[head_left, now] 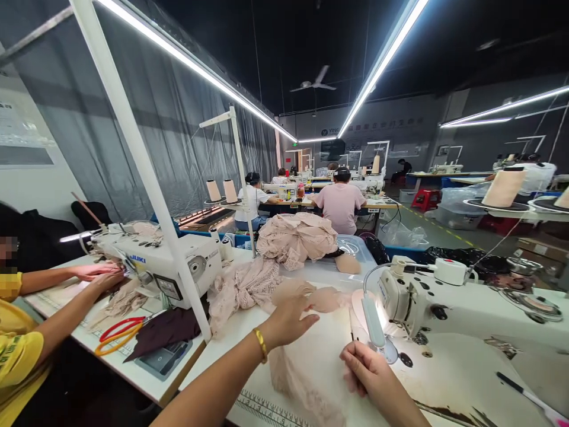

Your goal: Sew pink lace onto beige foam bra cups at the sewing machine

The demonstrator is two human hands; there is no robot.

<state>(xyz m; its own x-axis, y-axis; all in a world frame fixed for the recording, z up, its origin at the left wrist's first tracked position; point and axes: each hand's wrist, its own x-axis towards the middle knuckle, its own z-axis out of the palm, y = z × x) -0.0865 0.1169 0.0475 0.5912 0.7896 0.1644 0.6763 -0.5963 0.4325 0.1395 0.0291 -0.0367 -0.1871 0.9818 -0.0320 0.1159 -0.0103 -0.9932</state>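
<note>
Dark ceiling point(288, 29) overhead, with a fan point(313, 83) at 12 o'clock. Long light strips point(382, 59) running away at 11, 1 and 2 o'clock. Grey curtain point(178, 130) along the side from 9 to 11 o'clock; grey wall point(400, 127) far off at 12. Grey floor point(420, 222) with a yellow line at 2 o'clock, red stool point(424, 198) on it. Rows of tables point(306, 203) at 12 o'clock.

White table point(235, 339) bears a sewing machine point(427, 303), pink lace fabric point(242, 289), a pen point(527, 394).
</note>
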